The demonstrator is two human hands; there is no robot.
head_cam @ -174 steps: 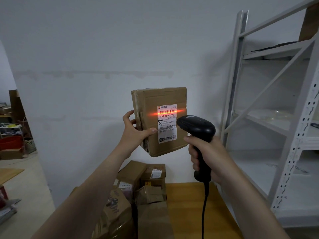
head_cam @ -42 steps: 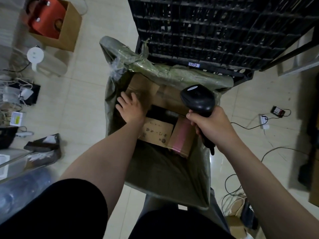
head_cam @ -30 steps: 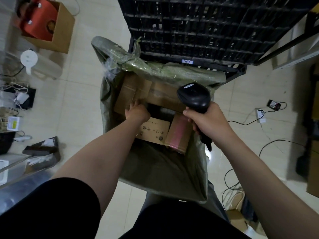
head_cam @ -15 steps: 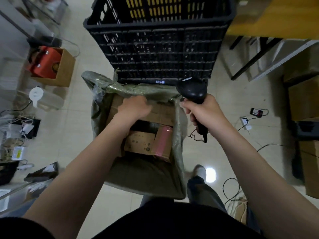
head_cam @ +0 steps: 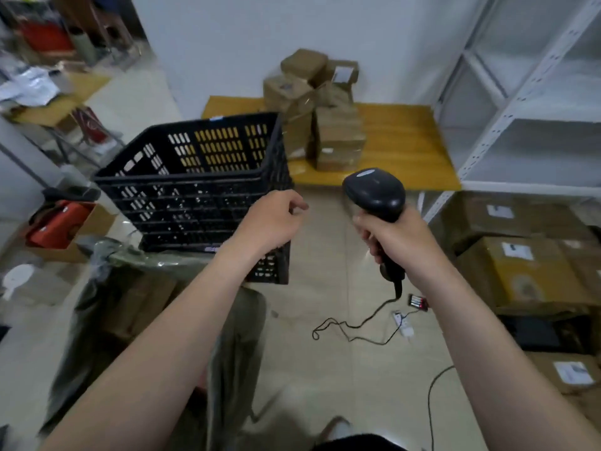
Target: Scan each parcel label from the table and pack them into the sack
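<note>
Several brown cardboard parcels [head_cam: 328, 118] are piled on the yellow wooden table [head_cam: 403, 148] against the far wall. The grey-green sack [head_cam: 107, 307] stands on the floor at lower left, with cardboard parcels showing inside it. My left hand [head_cam: 270, 219] hovers in front of the black crate, fingers loosely curled and holding nothing. My right hand [head_cam: 393, 239] grips the handle of a black barcode scanner [head_cam: 374, 193], whose cable trails down to the floor.
A black plastic crate [head_cam: 198, 190] stands between the sack and the table. White metal shelving [head_cam: 533, 102] rises on the right, with large cardboard boxes [head_cam: 520, 262] stacked below it. Cables and a small charger [head_cam: 418, 302] lie on the tiled floor.
My left hand has come up out of the sack, leaving the parcel inside. My view has lifted from the sack toward the table and the parcel pile.
</note>
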